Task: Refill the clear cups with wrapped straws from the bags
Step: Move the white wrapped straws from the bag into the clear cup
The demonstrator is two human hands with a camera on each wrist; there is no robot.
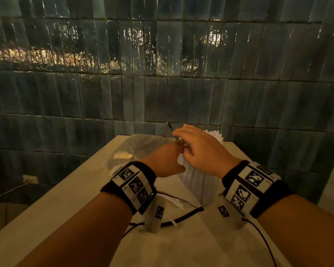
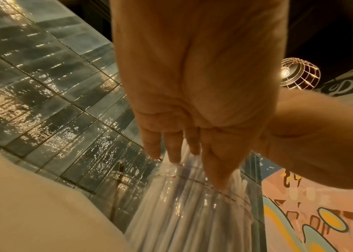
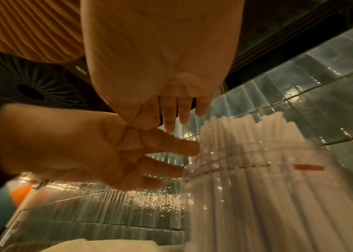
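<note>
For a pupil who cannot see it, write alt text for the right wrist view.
Two hands, the right hand above the left hand, reach with straight fingers toward a clear cup packed with white wrapped straws, before a glossy tiled wall.

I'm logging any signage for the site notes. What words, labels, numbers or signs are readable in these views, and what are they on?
"D.D": partial white lettering on the dark wall banner, cut off and blurred, so uncertain.
Dark brush-style marks on the pink mural: not readable as words.
Red mark on the clear cup: a plain bar, no text.
Black-and-white square codes on the wristbands: patterns; the tiny characters beside them are too small to read.
</note>
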